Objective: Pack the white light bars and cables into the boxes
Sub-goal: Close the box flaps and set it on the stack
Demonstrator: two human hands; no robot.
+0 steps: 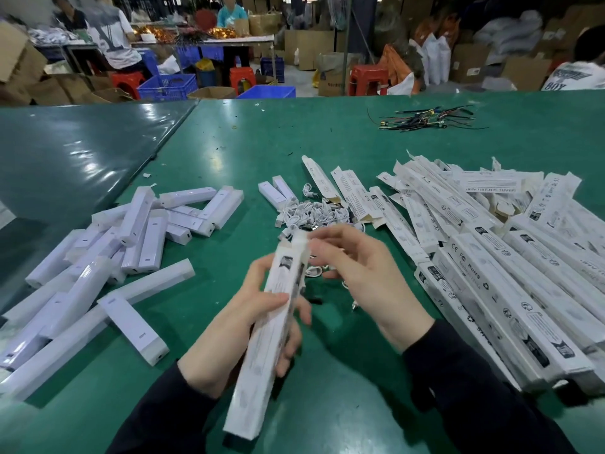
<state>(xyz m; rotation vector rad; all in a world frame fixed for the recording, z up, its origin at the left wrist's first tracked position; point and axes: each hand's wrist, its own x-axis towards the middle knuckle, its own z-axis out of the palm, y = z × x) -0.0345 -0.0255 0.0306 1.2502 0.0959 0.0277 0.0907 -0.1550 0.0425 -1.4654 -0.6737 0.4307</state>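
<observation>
Held box (262,339) is nearest the camera: a long white printed carton, tilted, bottom end toward the viewer, top end up and away. Left hand (258,309) grips it around the middle, thumb across the front face, fingers curled round the right edge. Right hand (357,270) is at the box's top end, fingertips (316,245) pinching at the white end flap there; motion blur hides whether a light bar is inside. Both forearms wear dark sleeves (484,381).

Everything sits on a green table (229,149).

Relative to the held box:
- Left: loose heap of white light bars (108,253), crossing and stacked on each other, some with a small port on the end cap.
- Just beyond its top end: tangle of coiled white cables (311,213), a few more coils right behind the right hand. Two short white bars (276,193) touch the far-left edge of that tangle.
- Right: big pile of printed boxes (497,257), overlapping, several with end flaps open, CE/FC/RoHS marks readable on the nearer ones.
- Far right, well apart: bundle of thin dark wires (429,119) near the table's back edge.

Behind the table: seated people, blue crates (167,85), red stools (368,78), cardboard cartons (309,47).
</observation>
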